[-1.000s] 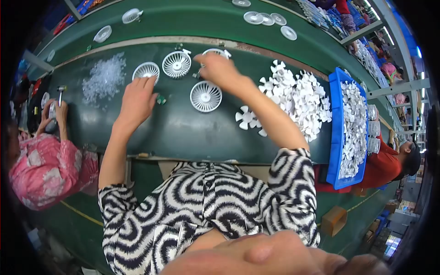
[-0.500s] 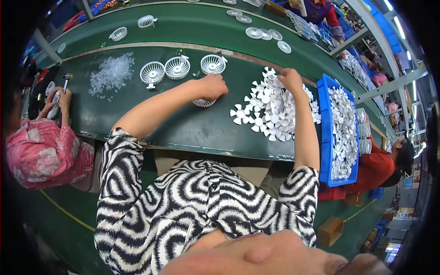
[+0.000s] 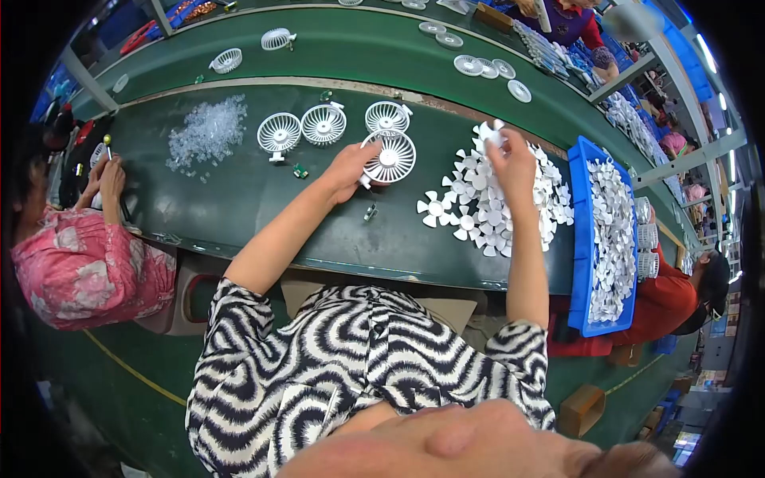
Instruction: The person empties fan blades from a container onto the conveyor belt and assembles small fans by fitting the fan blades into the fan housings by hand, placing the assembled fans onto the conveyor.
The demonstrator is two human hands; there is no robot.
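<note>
My left hand [image 3: 351, 170] grips a round white fan housing [image 3: 393, 157] by its edge, its ribbed round face turned up. Between the fingertips of my right hand [image 3: 514, 165] is a white fan blade [image 3: 491, 135], just above the far side of a heap of fan blades [image 3: 480, 203]. Beyond the held housing, partly overlapped by it, lies another fan housing [image 3: 387, 116]. Two more housings, one at the left [image 3: 279, 134] and one beside it [image 3: 323, 124], rest on the green table.
A pile of small clear parts [image 3: 209, 131] lies at the left of the table [image 3: 239, 209]. Small green circuit boards [image 3: 300, 171] are scattered about. At the right stands a blue tray [image 3: 584, 239] of fan blades. A co-worker in pink [image 3: 88, 267] sits at the left.
My left hand has drawn back a little, and the fan housing it grips now shows face up. My right hand has picked a fan blade off the heap. The whole view has shifted slightly.
</note>
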